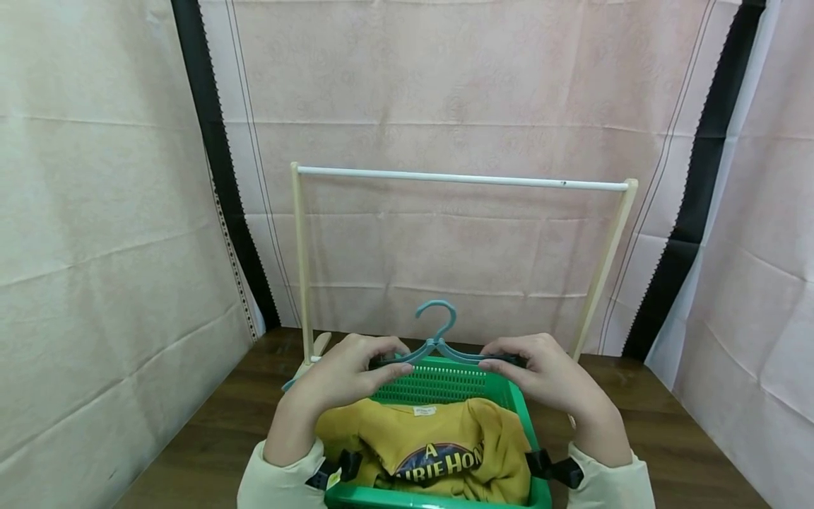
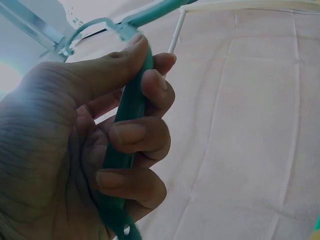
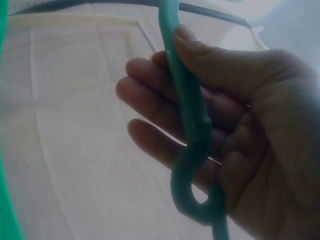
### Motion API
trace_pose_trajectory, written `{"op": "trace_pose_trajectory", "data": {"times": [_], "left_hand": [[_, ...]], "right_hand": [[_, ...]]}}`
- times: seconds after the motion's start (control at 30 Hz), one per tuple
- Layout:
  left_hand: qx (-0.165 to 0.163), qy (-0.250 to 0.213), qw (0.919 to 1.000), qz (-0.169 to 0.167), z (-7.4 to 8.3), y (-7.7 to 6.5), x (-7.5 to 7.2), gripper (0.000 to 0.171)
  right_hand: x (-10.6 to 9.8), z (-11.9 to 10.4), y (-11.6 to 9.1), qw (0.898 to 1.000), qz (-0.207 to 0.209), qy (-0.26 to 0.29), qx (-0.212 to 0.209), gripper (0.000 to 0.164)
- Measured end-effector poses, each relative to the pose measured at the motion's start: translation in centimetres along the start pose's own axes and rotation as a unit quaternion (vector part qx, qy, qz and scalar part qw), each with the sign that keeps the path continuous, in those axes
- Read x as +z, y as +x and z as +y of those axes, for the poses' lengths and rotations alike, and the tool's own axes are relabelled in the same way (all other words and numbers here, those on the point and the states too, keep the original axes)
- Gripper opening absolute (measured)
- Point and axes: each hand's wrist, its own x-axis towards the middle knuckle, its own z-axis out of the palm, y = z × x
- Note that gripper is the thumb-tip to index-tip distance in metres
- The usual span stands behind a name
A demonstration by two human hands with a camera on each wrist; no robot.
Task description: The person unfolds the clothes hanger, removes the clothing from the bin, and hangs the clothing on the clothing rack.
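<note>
A teal clothes hanger [image 1: 437, 345] is held up above the green basket, its hook pointing upward. My left hand [image 1: 346, 371] grips one shoulder of it; in the left wrist view the fingers [image 2: 145, 135] curl round the arm with the thumb pressed along it. At the other shoulder my right hand [image 1: 543, 371] pinches the hanger between thumb and fingers; in the right wrist view the hanger's looped end [image 3: 192, 185] lies across the palm. Below the hands, a yellow garment [image 1: 381, 431] with a dark printed patch and lettering lies bunched in the basket [image 1: 523, 417], its neck label uppermost.
Behind the basket stands a clothes rack with a pale blue top bar [image 1: 458, 178] and cream posts [image 1: 300, 261]. Part of another hanger [image 1: 321, 345] shows by its left foot. All stand on a dark wooden table [image 1: 210, 438], with pale cloth hung around.
</note>
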Motion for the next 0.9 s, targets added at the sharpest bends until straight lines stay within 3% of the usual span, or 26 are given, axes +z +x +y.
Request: {"op": "trace_pose_trajectory", "data": {"times": [0.33, 0.67, 0.9], "left_hand": [[0.019, 0.012, 0.9994, -0.028, 0.1, 0.7, 0.9, 0.019], [-0.007, 0.001, 0.9984, -0.056, 0.1, 0.8, 1.2, 0.020], [-0.010, -0.012, 0.9973, -0.071, 0.1, 0.9, 1.4, 0.023]], "right_hand": [[1.0, -1.0, 0.6, 0.998, -0.035, 0.046, -0.008, 0.009], [0.9, -1.0, 0.5, 0.998, -0.038, 0.042, 0.007, 0.009], [1.3, -0.9, 0.8, 0.996, -0.045, 0.075, -0.016, 0.009]]}}
